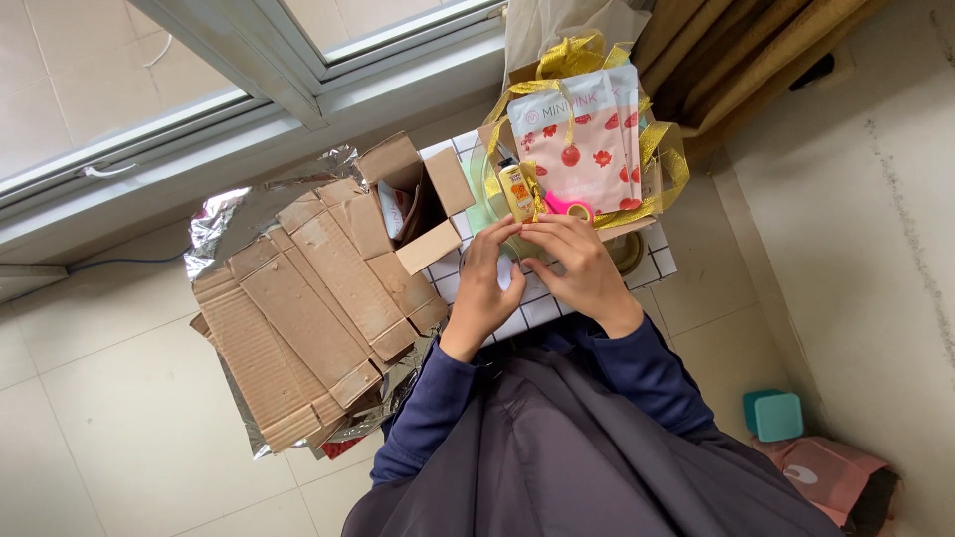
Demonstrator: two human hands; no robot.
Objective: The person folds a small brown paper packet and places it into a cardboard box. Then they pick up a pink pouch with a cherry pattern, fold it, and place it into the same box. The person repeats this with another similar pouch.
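Fingertips of the left hand point(484, 283) and right hand point(577, 264) meet, pinching gold ribbon point(532, 194). Just beyond them stands a yellow bottle point(514, 187); behind it, a pale pouch point(587, 139) printed with red fruit.

Both hands, left hand point(484, 288) and right hand point(577, 264), meet fingertip to fingertip below a gold-ribboned gift box point(587, 139).

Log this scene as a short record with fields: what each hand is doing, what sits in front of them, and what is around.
left hand: fingertips on a small item, too hidden to identify
right hand: fingertips meeting the left hand's over the same spot
surface: white gridded tabletop
in front of hands: pink pouch with red fruit print, wrapped in gold ribbon; small yellow bottle; pink scissors handle
to the left: flattened cardboard on silver foil; small open carton
floor, right: teal box
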